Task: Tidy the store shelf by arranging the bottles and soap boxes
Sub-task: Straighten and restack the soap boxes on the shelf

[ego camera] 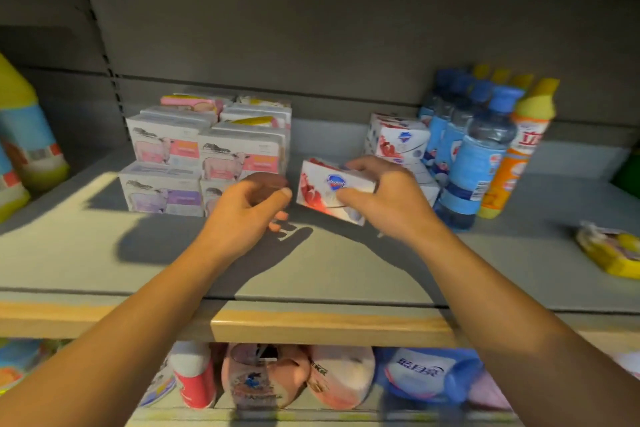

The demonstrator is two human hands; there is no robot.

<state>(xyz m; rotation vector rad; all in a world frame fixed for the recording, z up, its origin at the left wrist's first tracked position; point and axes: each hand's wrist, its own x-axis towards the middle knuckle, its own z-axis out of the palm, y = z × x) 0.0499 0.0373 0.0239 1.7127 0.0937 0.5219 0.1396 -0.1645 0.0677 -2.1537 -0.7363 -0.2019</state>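
My right hand grips a white and red soap box, tilted and held just above the grey shelf. My left hand hovers beside the box's left end with fingers loosely curled and holds nothing. Behind the held box stands a stack of matching white and red soap boxes. To the left is a block of pink and purple soap boxes stacked two high. A row of blue water bottles and orange bottles with yellow caps stands at the right.
Large yellow-capped bottles stand at the far left. A yellow packet lies at the right end of the shelf. A wooden strip edges the shelf front. Pouches and bottles fill the shelf below.
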